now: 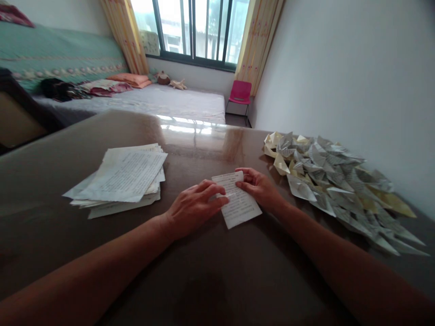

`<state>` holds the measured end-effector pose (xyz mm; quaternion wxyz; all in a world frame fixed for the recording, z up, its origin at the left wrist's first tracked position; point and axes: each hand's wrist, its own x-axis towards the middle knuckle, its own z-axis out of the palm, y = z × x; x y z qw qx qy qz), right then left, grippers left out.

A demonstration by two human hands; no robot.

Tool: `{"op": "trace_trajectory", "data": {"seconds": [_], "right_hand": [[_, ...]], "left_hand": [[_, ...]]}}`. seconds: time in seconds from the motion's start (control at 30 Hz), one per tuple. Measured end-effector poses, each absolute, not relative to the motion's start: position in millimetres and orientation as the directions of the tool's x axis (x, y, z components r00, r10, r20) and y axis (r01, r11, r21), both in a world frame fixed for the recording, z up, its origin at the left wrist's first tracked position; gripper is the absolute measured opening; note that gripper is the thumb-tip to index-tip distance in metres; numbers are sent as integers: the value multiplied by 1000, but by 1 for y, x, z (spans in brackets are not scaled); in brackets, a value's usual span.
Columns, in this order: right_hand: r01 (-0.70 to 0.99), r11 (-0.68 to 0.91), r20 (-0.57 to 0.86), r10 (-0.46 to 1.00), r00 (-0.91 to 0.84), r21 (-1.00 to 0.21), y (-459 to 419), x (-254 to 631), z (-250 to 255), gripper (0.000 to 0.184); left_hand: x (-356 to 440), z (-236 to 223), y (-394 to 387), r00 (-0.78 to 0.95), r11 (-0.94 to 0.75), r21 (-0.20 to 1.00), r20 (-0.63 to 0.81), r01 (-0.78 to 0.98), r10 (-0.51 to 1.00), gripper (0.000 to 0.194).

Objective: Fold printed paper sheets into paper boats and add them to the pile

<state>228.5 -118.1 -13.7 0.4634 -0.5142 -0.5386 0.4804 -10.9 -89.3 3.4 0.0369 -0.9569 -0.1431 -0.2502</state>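
Note:
A small folded sheet of printed paper (239, 206) lies tilted on the table in front of me. At its left edge, my left hand (197, 203) has bent fingers and thumb closed on the paper. My right hand (260, 188) grips the upper right edge, thumb on top and fingers behind. To the left rests a loose stack of printed sheets (127, 174), their edges uneven. A heap of folded paper pieces with pointed ends (326, 167), grey-white and yellowish, spreads along the right side.
The shiny brown table (190, 280) reaches toward a bed (190, 102) with pillows and soft toys. A pink chair (240, 93) stands by the window. A white wall (340, 68) rises beyond the paper heap, and a dark chair back (23, 108) is at left.

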Motion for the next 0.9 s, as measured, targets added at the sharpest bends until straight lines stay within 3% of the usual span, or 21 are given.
{"op": "trace_trajectory", "data": {"seconds": [0.07,0.13,0.23,0.33,0.47,0.57,0.7,0.9], "right_hand": [[209,61,53,998,-44,-976,-116,228,-14,45],[425,179,208,978,22,-887,-118,229,-8,42],[740,358,482,874,-52,-569,-130,228,8,43],[741,576,376,809,-452,-347,-147,220,21,47],[780,616,196,782,-591,-108,-158,211,20,25],[772,627,137,778,-613,-108,-157,213,15,19],[751,612,146,790,-595,-248,-156,217,14,24],[831,384,132,923,-363,-402,-154,215,5,34]], "left_hand": [[-10,1,-87,867,-963,-74,456,261,200,20],[-10,-1,-85,877,-957,-94,433,273,208,20],[-9,-2,-86,854,-934,-63,430,353,293,23],[-7,-2,-90,838,-913,-19,404,408,366,26],[-6,-1,-95,860,-919,40,337,392,382,26],[-11,3,-96,887,-931,65,287,359,362,24],[-17,10,-94,916,-944,54,228,326,330,27],[-20,13,-92,923,-946,46,208,322,324,30]]}}
